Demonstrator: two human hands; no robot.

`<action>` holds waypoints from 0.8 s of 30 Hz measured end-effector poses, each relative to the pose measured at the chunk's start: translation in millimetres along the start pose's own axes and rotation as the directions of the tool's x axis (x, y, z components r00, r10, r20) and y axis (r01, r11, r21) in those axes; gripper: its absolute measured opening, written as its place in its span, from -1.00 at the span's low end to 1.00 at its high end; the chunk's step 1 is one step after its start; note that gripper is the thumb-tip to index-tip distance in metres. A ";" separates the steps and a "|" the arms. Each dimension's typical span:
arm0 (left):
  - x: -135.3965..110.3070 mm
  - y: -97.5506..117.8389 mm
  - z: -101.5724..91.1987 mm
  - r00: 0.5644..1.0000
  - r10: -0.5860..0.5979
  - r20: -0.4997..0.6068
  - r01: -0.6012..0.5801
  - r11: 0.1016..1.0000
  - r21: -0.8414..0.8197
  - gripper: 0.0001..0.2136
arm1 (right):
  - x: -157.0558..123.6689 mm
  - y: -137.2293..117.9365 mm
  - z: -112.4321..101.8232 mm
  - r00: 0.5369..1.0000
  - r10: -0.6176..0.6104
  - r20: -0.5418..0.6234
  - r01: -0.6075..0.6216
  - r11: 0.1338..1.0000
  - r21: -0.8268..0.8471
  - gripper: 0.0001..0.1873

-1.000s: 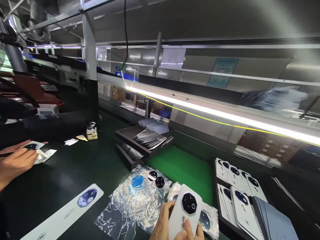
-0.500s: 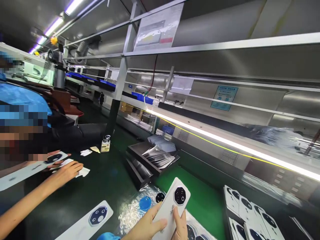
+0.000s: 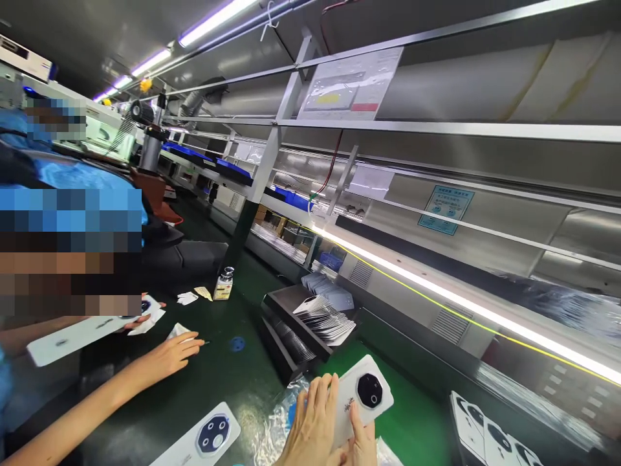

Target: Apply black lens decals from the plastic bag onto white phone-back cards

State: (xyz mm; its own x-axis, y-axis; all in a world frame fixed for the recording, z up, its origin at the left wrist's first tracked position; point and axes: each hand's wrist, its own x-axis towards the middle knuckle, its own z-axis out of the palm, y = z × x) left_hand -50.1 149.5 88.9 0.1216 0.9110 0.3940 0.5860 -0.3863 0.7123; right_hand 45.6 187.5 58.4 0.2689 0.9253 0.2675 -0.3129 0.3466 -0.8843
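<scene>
Both my hands hold a white phone back cover (image 3: 350, 404) with a black octagonal camera ring, low in the middle of the view above the dark green table (image 3: 218, 375). My left hand (image 3: 310, 427) lies against its left side with fingers reaching up along it. My right hand (image 3: 363, 443) pinches its lower edge from below. Crinkled clear film (image 3: 274, 440) lies just under and left of my hands. A second white cover (image 3: 204, 440) with a blue-tinted camera ring lies flat to the left.
A co-worker at the left reaches a hand (image 3: 174, 353) across the table and holds another white cover (image 3: 72, 336). Black trays of sleeves (image 3: 291, 336) stand behind my hands. A small bottle (image 3: 224, 285) is farther back. A tray of white covers (image 3: 490, 440) sits bottom right.
The view has swung up and left, so more of the co-worker and shelving shows. My left fingers have slid higher along the cover. The co-worker's hand has reached farther right.
</scene>
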 end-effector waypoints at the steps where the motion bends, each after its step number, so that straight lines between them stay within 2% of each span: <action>1: 1.9 -0.6 -0.1 1.000 -0.004 0.002 0.004 0.999 0.040 -0.17 | -0.4 -2.2 5.3 1.000 0.019 -0.003 -0.019 1.000 0.012 -0.22; 6: 7.1 -7.7 -7.0 1.000 -0.011 0.004 0.010 0.982 0.190 -0.18 | -3.5 -23.7 28.9 0.985 0.172 0.010 -0.172 0.984 0.052 -0.07; 9: 10.4 -9.3 -19.6 1.000 0.004 -0.008 -0.002 0.972 0.235 -0.09 | -3.2 -37.0 45.4 0.979 0.203 0.032 -0.203 0.979 0.020 -0.05; 12: 15.9 -6.8 -34.3 0.999 0.001 -0.047 0.011 0.970 0.243 -0.17 | 3.9 -44.5 61.2 0.977 0.199 0.080 -0.197 0.980 -0.039 -0.10; 16: 32.9 -5.2 -54.8 0.991 -0.031 -0.130 0.056 0.979 0.197 -0.38 | 17.4 -53.4 72.8 0.964 0.166 0.208 -0.149 0.984 -0.093 -0.30; 20: 78.5 -17.1 -91.2 0.976 -0.091 -0.197 0.117 0.986 0.122 -0.57 | 14.1 -65.8 63.8 0.945 0.161 0.283 -0.119 0.980 -0.161 -0.37; 22: 111.7 -27.2 -114.0 0.962 -0.161 -0.221 0.183 0.980 0.081 -0.66 | 3.3 -68.2 46.4 0.943 0.168 0.288 -0.117 0.976 -0.184 -0.35; 24: 145.1 -37.6 -133.2 0.944 -0.241 -0.225 0.257 0.966 0.043 -0.69 | -11.1 -64.9 18.6 0.949 0.158 0.274 -0.099 0.971 -0.218 -0.37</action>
State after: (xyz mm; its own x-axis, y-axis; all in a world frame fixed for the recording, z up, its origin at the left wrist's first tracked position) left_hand -161.2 277.0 196.7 -0.2064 0.9208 0.3309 0.6311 -0.1332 0.7642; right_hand 46.0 157.7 120.0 -0.0438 0.9748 0.2188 -0.1318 0.2114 -0.9685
